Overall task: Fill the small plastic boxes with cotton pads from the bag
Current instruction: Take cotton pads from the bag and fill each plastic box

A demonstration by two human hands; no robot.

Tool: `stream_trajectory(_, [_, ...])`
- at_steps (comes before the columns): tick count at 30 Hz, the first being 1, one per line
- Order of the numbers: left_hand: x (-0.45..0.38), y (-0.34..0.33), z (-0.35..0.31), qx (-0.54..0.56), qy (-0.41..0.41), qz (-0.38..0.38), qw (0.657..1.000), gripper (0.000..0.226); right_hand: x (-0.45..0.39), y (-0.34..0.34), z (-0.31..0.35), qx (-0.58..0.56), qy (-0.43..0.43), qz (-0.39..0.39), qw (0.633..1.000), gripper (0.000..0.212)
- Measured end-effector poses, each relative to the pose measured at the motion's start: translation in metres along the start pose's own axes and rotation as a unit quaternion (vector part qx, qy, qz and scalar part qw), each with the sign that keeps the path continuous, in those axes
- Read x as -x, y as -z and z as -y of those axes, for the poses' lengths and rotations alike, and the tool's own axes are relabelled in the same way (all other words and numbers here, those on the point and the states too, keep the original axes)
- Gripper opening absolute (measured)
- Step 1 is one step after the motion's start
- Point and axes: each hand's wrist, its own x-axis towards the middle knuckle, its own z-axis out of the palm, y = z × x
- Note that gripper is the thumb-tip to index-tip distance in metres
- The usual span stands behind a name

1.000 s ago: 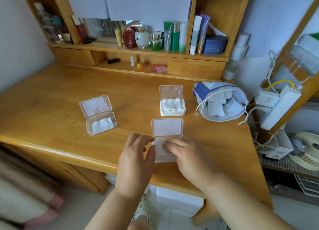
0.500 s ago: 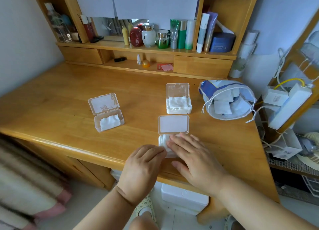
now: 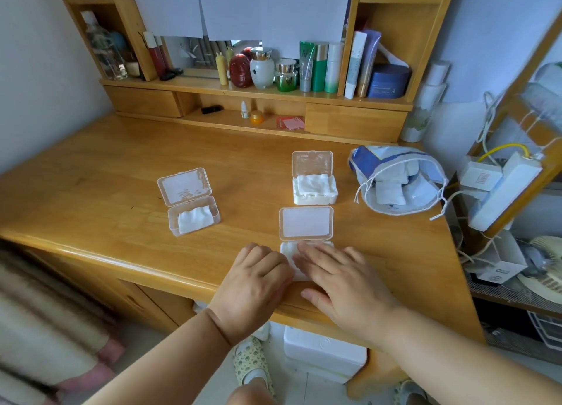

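Note:
Three small clear plastic boxes lie open on the wooden desk (image 3: 91, 197). The left box (image 3: 193, 219) holds a few cotton pads. The back box (image 3: 314, 188) is heaped with pads. The near box (image 3: 287, 251) has its lid (image 3: 305, 223) folded back. My right hand (image 3: 343, 278) lies flat on the pads in it, fingers spread. My left hand (image 3: 255, 280) is curled against the near box's left side; its fingertips are hidden. The blue-and-white drawstring bag (image 3: 398, 179) lies open at the right with pads inside, away from both hands.
A shelf unit (image 3: 258, 100) with bottles and jars runs along the desk's back. At the right edge stands a rack (image 3: 517, 173) with white boxes and cables. The desk's front edge passes just under my wrists.
My right hand has flattened onto the pads in the near box. My left hand has drawn back from the top of the pads to the box's left side.

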Motion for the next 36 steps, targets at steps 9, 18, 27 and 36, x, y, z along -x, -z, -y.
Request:
stream_trajectory(9, [0.001, -0.001, 0.01, -0.014, -0.002, 0.022, 1.0, 0.015, -0.002, -0.003, 0.002, 0.041, 0.025, -0.002, 0.999, 0.061])
stream_trajectory(18, [-0.008, 0.008, -0.002, -0.081, -0.01, 0.092, 0.992, 0.01, 0.0, 0.002, 0.015, 0.037, -0.042, 0.005, 0.998, 0.06])
stream_trajectory(27, [-0.041, 0.018, 0.005, 0.321, 0.442, -0.002, 0.838, 0.045, 0.002, 0.0, 0.016, 0.022, -0.057, -0.028, 0.998, 0.049])
stream_trajectory(36, [-0.065, 0.01, 0.01, 0.223, 0.325, 0.084, 0.915, 0.024, -0.007, 0.001, 0.02, 0.066, -0.055, -0.047, 0.995, 0.05])
